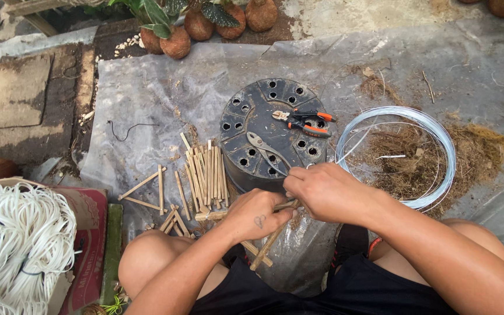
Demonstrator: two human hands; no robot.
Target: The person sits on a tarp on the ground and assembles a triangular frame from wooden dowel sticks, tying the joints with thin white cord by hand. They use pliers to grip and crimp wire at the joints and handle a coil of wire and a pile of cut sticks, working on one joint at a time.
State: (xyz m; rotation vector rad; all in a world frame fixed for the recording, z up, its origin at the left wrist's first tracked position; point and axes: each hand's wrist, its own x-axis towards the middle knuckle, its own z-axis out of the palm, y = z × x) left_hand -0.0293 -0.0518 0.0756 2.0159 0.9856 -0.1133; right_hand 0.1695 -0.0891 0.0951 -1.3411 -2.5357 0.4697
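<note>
My left hand (256, 217) is closed around a few crossed wooden sticks (265, 246) held just above my knees. My right hand (322, 191) meets it from the right, fingers curled over the handles of grey pliers (266, 151). The pliers' jaws point up-left across an overturned black plastic pot (252, 114) with holes in its base. The two hands touch at the joint of the sticks. A pile of cut wooden sticks (205, 175) lies on the sheet just left of the pot.
Orange-handled cutters (305, 123) rest on the pot. A coil of pale wire (438, 146) lies on brown fibre at the right. A cardboard box (91, 233) with white cord (21, 239) stands at the left. Round husk planters (176, 42) line the far edge.
</note>
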